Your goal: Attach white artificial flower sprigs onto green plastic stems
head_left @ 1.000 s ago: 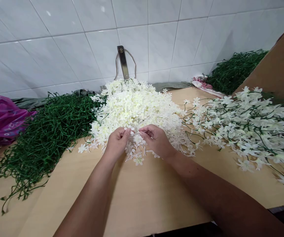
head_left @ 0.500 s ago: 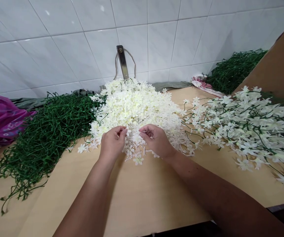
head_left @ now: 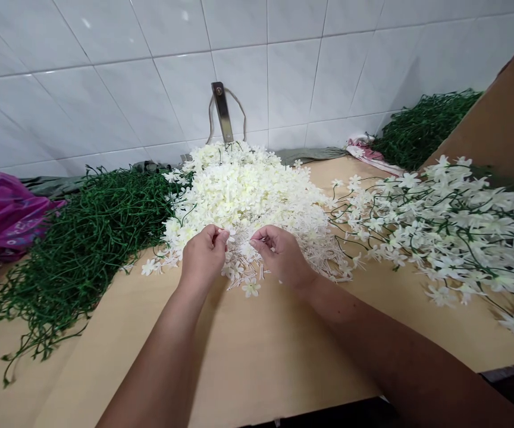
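Observation:
A heap of white artificial flowers (head_left: 243, 184) lies in the middle of the table. At its near edge my left hand (head_left: 206, 252) is closed in a pinch, with a small white flower (head_left: 231, 235) at the thumb and fingertip. To its right, my right hand (head_left: 281, 252) is also closed, thumb against fingers. Something thin and pale shows at its fingertips, too small to name. The two hands are apart, and loose thin white pieces (head_left: 323, 252) lie around and beyond them. One single flower (head_left: 251, 288) rests on the table below the hands.
Green plastic stems (head_left: 100, 220) are piled at the left, beside a pink plastic bag (head_left: 7, 214). White flowers on green stems (head_left: 453, 226) spread over the right side. More green stems (head_left: 426, 125) lie behind, near a cardboard sheet (head_left: 502, 113). A metal strip (head_left: 222, 113) stands against the tiled wall.
Both hands have stayed almost in place, still pinched. The left fingers have risen slightly, and the right hand has turned a little, so the thin pale piece shows less.

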